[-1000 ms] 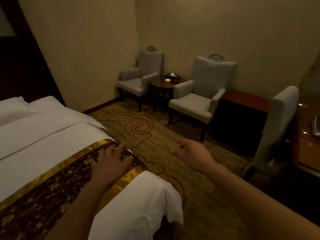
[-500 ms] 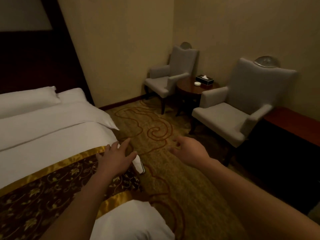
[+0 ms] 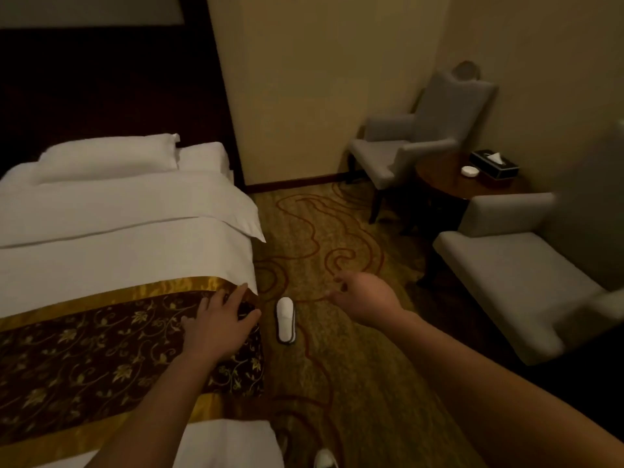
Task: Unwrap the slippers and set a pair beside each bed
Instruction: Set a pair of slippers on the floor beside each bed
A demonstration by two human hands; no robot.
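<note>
A white slipper [image 3: 286, 319] lies on the patterned carpet right beside the bed [image 3: 111, 238], toe pointing away from me. At the bottom edge a second white shape [image 3: 325, 459] shows on the carpet; I cannot tell whether it is the other slipper. My left hand [image 3: 219, 324] rests flat, fingers spread, on the bed's brown and gold runner [image 3: 84, 349] near its right edge. Over the carpet, just right of the slipper, my right hand [image 3: 366, 297] hovers with loosely curled fingers and holds nothing.
Two grey armchairs [image 3: 408, 146] [image 3: 513, 275] stand at the right with a round wooden table [image 3: 449, 184] between them, carrying a tissue box [image 3: 494, 163] and a small white dish [image 3: 469, 170]. Patterned carpet [image 3: 320, 231] runs between the bed and the chairs.
My view has swung left and down, so the slipper beside the bed now shows in full. My left hand stays on the runner; my right hand stays out over the carpet.
</note>
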